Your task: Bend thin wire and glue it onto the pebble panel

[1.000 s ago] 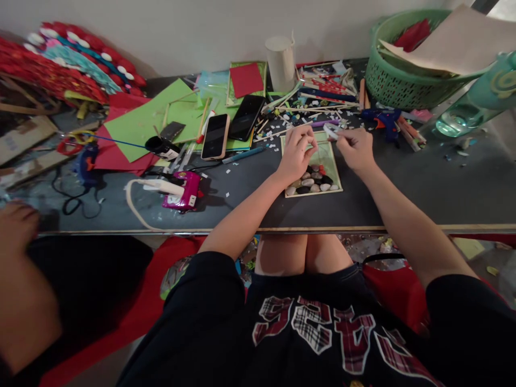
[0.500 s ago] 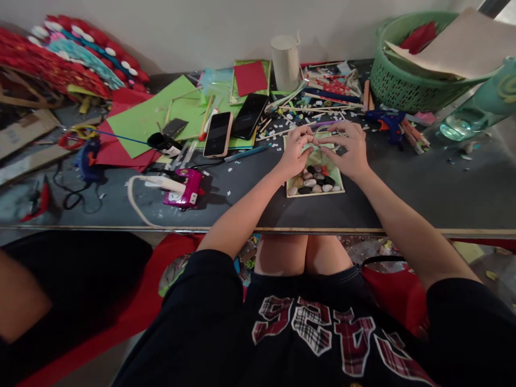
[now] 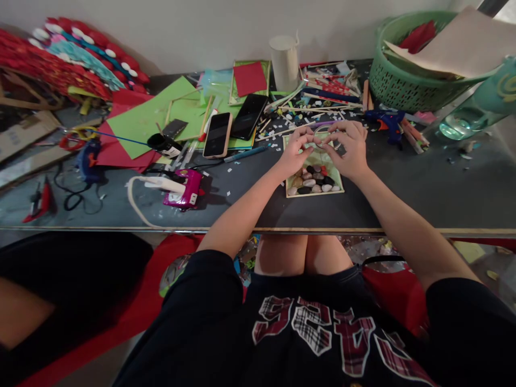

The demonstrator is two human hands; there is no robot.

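My left hand (image 3: 296, 152) and my right hand (image 3: 350, 148) meet over the far half of a small light-green framed panel (image 3: 334, 180). The fingertips of both are pinched close together on something small and thin that I cannot make out. Dark, white and brown pebbles (image 3: 309, 183) cover the near part of the panel, with a small red piece (image 3: 323, 170) among them. Just behind my fingers curves a purple and grey strip (image 3: 322, 124), partly hidden by my hands.
Left of my hands lie two phones (image 3: 217, 134), a blue pen (image 3: 245, 153) and a magenta power adapter (image 3: 183, 188). Sticks and paper scraps (image 3: 322, 110) litter the back. To the right are a blue glue gun (image 3: 385, 122), a green basket (image 3: 397, 80) and a bottle (image 3: 463, 121).
My hands stay over the panel with only a slight shift of the fingers. The right fingers look a little more parted from the thumb. Nothing else has clearly moved.
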